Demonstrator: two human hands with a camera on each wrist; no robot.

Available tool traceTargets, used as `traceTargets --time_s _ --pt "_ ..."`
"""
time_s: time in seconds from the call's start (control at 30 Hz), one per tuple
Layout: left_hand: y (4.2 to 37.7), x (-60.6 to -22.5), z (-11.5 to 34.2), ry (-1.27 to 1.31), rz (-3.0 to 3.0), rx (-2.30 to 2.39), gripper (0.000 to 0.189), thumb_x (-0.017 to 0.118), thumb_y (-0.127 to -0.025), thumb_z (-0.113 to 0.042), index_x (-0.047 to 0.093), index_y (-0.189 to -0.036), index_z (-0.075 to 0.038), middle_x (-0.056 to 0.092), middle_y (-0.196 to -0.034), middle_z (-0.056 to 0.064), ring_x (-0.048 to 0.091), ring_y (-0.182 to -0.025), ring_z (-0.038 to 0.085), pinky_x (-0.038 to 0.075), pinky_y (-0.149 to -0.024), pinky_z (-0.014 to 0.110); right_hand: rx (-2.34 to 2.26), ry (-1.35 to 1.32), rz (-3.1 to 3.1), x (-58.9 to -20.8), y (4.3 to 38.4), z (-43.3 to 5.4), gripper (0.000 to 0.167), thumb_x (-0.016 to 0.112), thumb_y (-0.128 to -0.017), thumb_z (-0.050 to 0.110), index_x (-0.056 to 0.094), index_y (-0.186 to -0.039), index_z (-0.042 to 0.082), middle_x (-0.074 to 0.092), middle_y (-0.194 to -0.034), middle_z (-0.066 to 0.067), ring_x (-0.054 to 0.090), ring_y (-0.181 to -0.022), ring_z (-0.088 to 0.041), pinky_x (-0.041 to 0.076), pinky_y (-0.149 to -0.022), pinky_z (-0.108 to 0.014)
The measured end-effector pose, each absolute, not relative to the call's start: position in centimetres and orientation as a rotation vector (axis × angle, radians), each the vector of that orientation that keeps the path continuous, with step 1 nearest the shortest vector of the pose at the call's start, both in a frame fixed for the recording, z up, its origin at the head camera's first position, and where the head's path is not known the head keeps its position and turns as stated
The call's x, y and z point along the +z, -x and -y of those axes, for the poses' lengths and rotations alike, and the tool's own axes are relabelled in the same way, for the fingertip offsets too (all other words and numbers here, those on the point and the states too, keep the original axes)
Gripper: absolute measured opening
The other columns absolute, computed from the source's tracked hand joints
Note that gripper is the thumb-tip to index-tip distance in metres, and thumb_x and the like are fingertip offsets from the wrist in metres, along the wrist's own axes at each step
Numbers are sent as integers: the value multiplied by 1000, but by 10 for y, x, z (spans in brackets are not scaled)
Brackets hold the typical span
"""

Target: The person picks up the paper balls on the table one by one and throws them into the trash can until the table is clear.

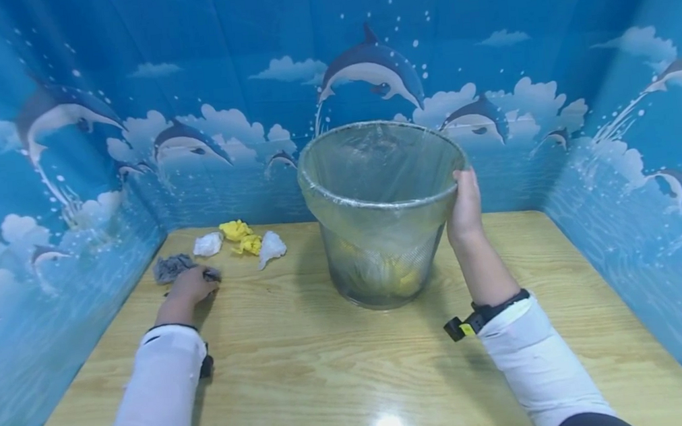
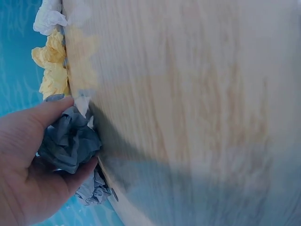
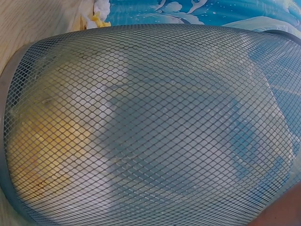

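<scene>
My left hand [image 1: 190, 287] holds a crumpled dark grey paper ball [image 2: 70, 140] between thumb and fingers, low over the left of the table. Another crumpled grey paper [image 1: 173, 267] lies just beyond that hand; in the left wrist view part of it shows below the fingers. On the right, my right hand [image 1: 466, 210] grips the upper side of a wire-mesh wastebasket [image 3: 178, 122], near its rim. A clear plastic liner [image 1: 339, 196] is folded over the rim. Yellow and whitish crumpled pieces show blurred through the mesh at the bottom.
Beyond the left hand lie a white crumpled paper [image 1: 208, 244], two yellow ones [image 1: 236, 231] and another whitish one [image 1: 272, 248]. The wooden table [image 1: 307, 378] is bordered at the back and sides by a blue dolphin-print curtain [image 1: 211, 48].
</scene>
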State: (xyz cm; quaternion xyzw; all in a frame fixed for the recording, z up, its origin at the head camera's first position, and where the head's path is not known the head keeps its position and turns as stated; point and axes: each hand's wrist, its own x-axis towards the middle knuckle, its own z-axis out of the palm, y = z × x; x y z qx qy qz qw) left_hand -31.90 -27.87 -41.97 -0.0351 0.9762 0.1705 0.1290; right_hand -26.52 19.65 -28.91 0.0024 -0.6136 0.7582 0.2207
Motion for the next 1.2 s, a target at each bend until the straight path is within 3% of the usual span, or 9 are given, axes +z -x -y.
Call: traceTargets --time_s 0.33,0.7,0.93,1.2 --pt "322 -409 275 91 -2895 593 63 49 -99 -27 28 -145 12 33 -142 39 33 -130 55 34 -105 61 2095 -5 1709 -289 265 -197 55 27 -95 23 29 -149 11 31 -149 -8 30 -134 -22 27 -112 -31" --pt "330 -395 259 45 -2945 629 57 47 -101 -23 31 -147 7 31 -146 36 32 -132 53 33 -105 62 2091 1 1712 -289 265 -197 55 27 -94 22 31 -147 11 32 -147 -8 31 -133 -22 27 -111 -32" --pt "330 -367 240 82 -2997 737 58 46 -101 -27 28 -151 -2 20 -151 37 26 -135 54 30 -106 64 2093 -3 1694 -289 266 -197 55 27 -94 21 32 -147 10 33 -147 -10 32 -132 -22 28 -111 -32" --pt "327 -324 220 0 -3172 870 56 50 -101 -28 34 -149 -5 31 -145 33 34 -131 50 35 -104 62 2104 -7 1688 -289 266 -197 54 28 -94 22 33 -147 10 34 -147 -10 32 -132 -23 28 -112 -34"
